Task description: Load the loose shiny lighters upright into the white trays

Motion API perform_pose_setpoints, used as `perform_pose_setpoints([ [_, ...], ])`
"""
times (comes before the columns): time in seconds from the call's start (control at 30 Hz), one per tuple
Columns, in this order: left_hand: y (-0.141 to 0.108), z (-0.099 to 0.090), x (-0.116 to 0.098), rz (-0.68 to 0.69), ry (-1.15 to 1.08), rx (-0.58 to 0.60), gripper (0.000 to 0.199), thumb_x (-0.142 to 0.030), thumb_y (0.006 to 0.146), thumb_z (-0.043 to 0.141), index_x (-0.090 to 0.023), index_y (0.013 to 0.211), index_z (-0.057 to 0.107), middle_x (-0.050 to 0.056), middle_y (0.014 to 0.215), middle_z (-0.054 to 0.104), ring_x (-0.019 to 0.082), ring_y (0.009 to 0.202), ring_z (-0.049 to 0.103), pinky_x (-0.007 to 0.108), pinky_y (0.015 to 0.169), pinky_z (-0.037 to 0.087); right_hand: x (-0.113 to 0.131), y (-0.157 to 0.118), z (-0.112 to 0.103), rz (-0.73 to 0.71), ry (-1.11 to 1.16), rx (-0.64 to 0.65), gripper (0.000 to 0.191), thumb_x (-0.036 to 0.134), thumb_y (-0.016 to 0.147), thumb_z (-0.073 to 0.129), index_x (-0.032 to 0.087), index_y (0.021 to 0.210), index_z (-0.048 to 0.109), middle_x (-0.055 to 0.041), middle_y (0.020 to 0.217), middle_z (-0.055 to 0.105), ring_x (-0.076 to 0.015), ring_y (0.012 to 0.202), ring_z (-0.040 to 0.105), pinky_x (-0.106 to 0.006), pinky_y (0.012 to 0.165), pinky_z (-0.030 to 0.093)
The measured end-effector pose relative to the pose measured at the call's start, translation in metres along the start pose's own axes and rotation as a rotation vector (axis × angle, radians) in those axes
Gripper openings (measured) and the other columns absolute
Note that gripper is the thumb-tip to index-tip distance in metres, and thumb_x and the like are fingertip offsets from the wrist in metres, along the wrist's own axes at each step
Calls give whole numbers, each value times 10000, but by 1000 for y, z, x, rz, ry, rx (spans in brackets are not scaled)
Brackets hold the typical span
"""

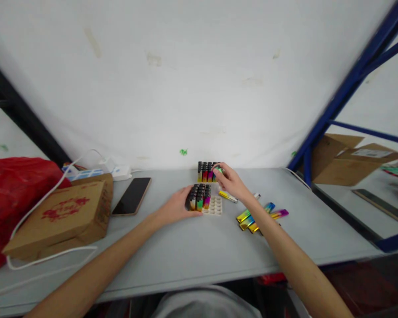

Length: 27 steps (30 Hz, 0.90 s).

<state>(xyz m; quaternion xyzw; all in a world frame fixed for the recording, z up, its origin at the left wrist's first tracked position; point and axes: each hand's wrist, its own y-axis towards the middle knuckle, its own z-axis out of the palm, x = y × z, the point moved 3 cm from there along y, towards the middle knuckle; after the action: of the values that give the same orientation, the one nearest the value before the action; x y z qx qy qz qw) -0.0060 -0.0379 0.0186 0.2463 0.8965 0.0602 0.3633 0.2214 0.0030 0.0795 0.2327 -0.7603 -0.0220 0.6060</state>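
Note:
My left hand (178, 206) curls around the left side of a white lighter tray (215, 207), thumb at the front and fingers behind. Black-topped, coloured lighters (199, 198) stand upright in its left part, while the round holes on its right side show bare. Pinched in my right hand (230, 182) is a small green lighter (219, 169), partly covered by the fingers. Behind the tray, near the wall, stands a second block of upright lighters (205, 172). A yellow and white lighter (228, 196) lies beside the tray. Under my right forearm several shiny lighters (248, 219) lie in a loose pile.
Left on the grey table (185, 256) lie a dark phone (132, 196), a cardboard box (63, 216), a white cable (49, 252), a power strip (121, 172) and a red bag (20, 198). A blue metal frame (343, 95) and an open carton (348, 161) stand at right.

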Motion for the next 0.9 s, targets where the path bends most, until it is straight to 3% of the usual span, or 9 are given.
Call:
perform_pose_setpoints([
  [0.2, -1, 1, 3, 4, 8, 10, 921, -561, 698, 923, -187, 1456, 557, 161, 1438, 676, 385, 1336, 654, 510, 1195, 482, -23, -17, 13, -57, -89, -33, 566, 775, 952, 547, 220, 896, 637, 53, 632, 492, -133, 582, 443, -251, 534, 354],
  [0.3, -1, 1, 3, 9, -9, 10, 931, -549, 710, 921, -204, 1485, 536, 155, 1461, 666, 376, 1350, 645, 517, 1199, 476, -29, -22, 17, 53, 0, -62, 688, 853, 936, 471, 222, 684, 572, 54, 541, 398, -123, 509, 357, -265, 488, 290],
  [0.4, -1, 1, 2, 7, -2, 18, 964, -560, 704, 923, -192, 1500, 522, 170, 1488, 647, 385, 1366, 634, 522, 1204, 475, -33, -23, 20, 246, 158, -140, 723, 865, 923, 423, 264, 526, 367, 65, 471, 269, -104, 439, 242, -280, 442, 208],
  [0.53, -1, 2, 3, -2, 20, 15, 949, -568, 709, 919, -194, 1491, 531, 156, 1480, 656, 389, 1364, 636, 513, 1201, 482, -34, -25, 22, 368, 261, -168, 648, 758, 919, 467, 267, 518, 337, 72, 475, 246, -85, 428, 170, -269, 429, 143],
  [0.73, -1, 2, 4, -6, 44, 30, 946, -588, 737, 900, -190, 1502, 512, 151, 1484, 649, 383, 1368, 630, 496, 1204, 476, -31, -25, 21, 366, 319, -110, 684, 833, 882, 499, 252, 546, 362, 81, 474, 246, -77, 426, 181, -250, 426, 126],
  [0.9, 0, 2, 3, 18, 33, 25, 909, -579, 731, 902, -203, 1475, 541, 137, 1449, 674, 392, 1339, 649, 500, 1177, 498, -28, -25, 20, 324, 292, -180, 546, 612, 917, 491, 257, 526, 352, 72, 450, 268, -81, 415, 188, -249, 410, 153],
])
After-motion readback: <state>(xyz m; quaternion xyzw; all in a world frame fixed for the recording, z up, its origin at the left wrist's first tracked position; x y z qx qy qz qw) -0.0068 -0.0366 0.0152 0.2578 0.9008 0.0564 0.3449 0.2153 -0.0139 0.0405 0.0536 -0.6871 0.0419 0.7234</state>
